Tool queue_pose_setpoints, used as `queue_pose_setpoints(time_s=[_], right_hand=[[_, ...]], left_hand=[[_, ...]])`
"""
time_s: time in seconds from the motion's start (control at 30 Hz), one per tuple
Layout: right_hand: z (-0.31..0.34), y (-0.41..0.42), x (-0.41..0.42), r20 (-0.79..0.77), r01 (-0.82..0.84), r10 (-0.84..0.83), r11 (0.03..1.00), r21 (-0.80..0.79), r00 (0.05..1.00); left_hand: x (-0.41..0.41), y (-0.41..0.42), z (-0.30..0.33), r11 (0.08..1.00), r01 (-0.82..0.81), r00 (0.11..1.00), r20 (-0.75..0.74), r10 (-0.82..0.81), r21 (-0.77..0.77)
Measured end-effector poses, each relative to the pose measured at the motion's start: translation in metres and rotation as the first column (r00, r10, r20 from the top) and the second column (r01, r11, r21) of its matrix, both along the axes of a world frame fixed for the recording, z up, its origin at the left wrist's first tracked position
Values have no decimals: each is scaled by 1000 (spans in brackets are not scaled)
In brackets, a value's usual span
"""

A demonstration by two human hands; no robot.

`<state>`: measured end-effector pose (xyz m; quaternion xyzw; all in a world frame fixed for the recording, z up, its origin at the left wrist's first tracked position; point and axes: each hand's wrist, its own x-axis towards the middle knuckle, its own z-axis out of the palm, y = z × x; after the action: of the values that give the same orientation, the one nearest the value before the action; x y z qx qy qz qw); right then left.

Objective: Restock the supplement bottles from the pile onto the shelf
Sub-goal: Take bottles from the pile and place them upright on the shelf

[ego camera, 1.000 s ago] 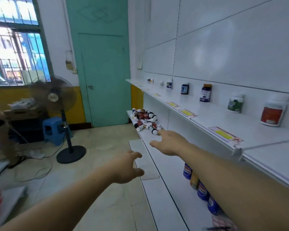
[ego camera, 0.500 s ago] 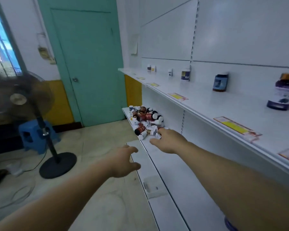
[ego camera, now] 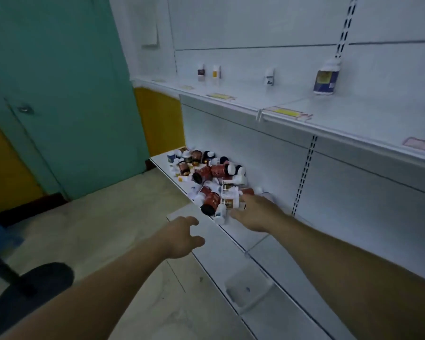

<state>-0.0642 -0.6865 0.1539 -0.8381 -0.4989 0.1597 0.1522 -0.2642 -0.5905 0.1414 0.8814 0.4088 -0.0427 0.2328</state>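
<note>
1. Head view: we're down at the low shelf (ego camera: 233, 244), where the pile of bottles (ego camera: 206, 177) lies jumbled at its far end, most of them on their sides.
2. Our right hand (ego camera: 255, 213) is at the near edge of the pile, fingertips among the closest bottles. We cannot tell whether the fingers have closed on one; they're hidden behind the back of the hand.
3. Our left hand (ego camera: 182, 238) hovers just off the shelf edge, fingers loosely spread, holding nothing.
4. We judge this to be the pick step, the very start of a restock cycle. The upper shelf (ego camera: 353, 114) carries only a few standing bottles, well apart, like the blue-labelled bottle (ego camera: 326, 78).
5. Next we need a firm grip on one bottle without scattering its neighbours, then a lift to the upper shelf, set upright.
6. Against half a second ago: we've moved closer, the pile looms larger, and the right hand has gone from short of the pile to touching it. The left hand's pose is much the same.
</note>
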Motion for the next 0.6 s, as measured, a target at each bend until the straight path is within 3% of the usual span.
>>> queue_pose_setpoints(time_s=[0.3, 0.6], right_hand=[[-58, 113, 29, -87, 170, -178, 981, -92, 980], [-177, 204, 59, -266, 323, -338, 941, -97, 903]], left_hand=[[70, 157, -57, 980, 152, 987, -40, -158, -126], [155, 250, -160, 962, 35, 984, 176, 14, -270]])
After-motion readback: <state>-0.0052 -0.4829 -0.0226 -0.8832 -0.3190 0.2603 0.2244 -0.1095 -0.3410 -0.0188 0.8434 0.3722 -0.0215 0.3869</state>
